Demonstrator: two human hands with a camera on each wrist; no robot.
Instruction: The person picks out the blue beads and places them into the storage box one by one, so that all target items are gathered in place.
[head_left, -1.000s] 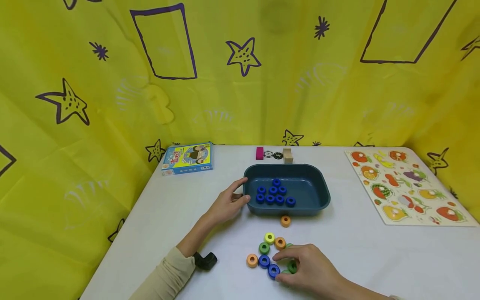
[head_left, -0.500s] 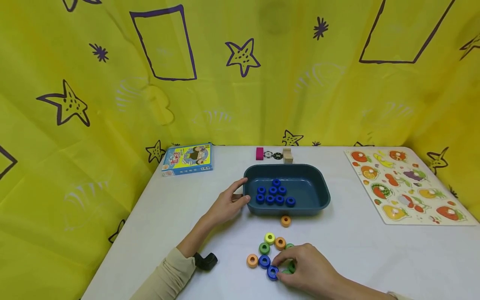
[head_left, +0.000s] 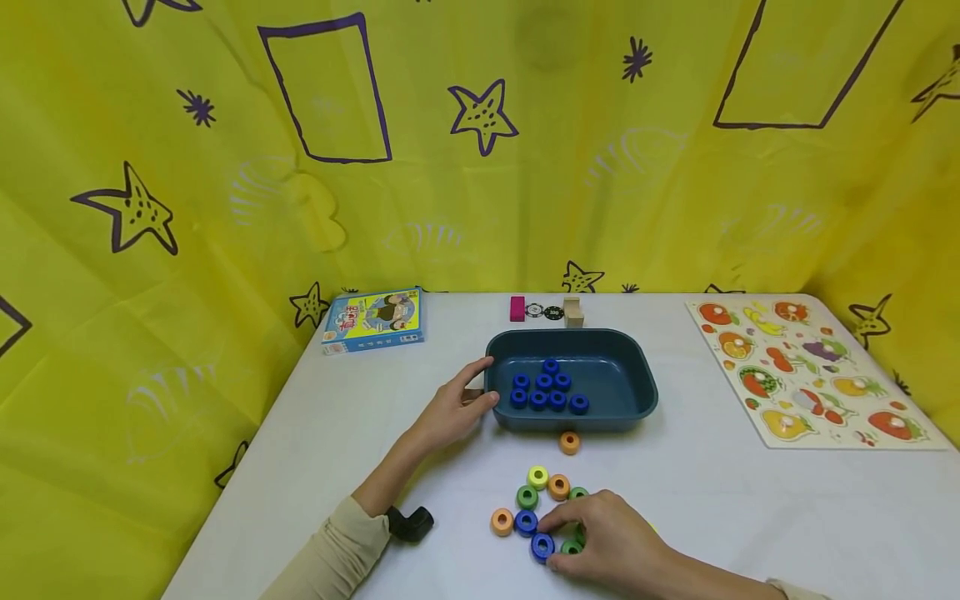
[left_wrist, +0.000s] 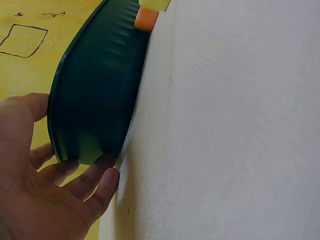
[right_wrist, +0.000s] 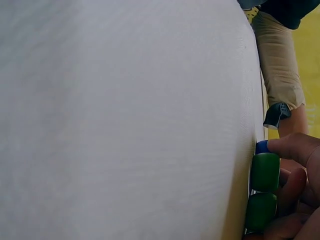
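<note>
A dark teal plastic tray (head_left: 618,383) bears several blue rings (head_left: 562,382) in its left half. At its left end my left hand (head_left: 450,414) holds it, thumb and fingers spread against the rim and outer wall (left_wrist: 95,90). Lower down, my right hand (head_left: 615,537) pinches a blue ring (head_left: 542,547) between thumb and index finger. Another blue ring (head_left: 527,523) lies just beyond it. Green rings (head_left: 527,497) are close by, some partly hidden under the right hand; two green ones (right_wrist: 265,172) show beside its fingers in the right wrist view.
Orange rings (head_left: 502,522) and a yellow ring (head_left: 537,477) lie around the group; one orange ring (head_left: 570,443) sits before the tray. Behind are a card box (head_left: 375,321), a pink block (head_left: 517,309), chips and a wooden block (head_left: 573,312). A fruit puzzle board (head_left: 817,375) lies right.
My right index finger has come down to the blue ring, which has shifted slightly left and toward me. The left hand and tray stay in place.
</note>
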